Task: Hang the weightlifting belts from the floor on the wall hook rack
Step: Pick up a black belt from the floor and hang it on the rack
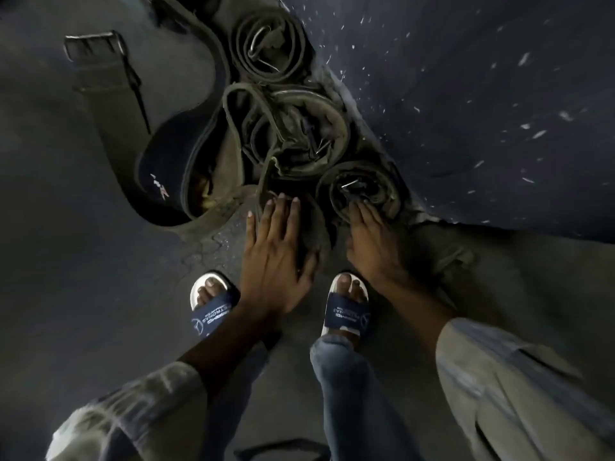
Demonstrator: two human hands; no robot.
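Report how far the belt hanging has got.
Done: nothing shows as hung; no hook rack is in view. In hand: the left hand lies with straight fingers on a belt at the pile's near edge, and the right hand reaches onto the coiled belt. Left: the whole pile, including the rolled belt and the wide belt, is on the floor.

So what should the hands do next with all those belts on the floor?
Probably curl the right hand around the coiled belt it touches and lift it. Both hands are down at the pile on the floor, the left hand lying flat with straight fingers on another belt, and nothing is gripped yet. No hook rack is in view.
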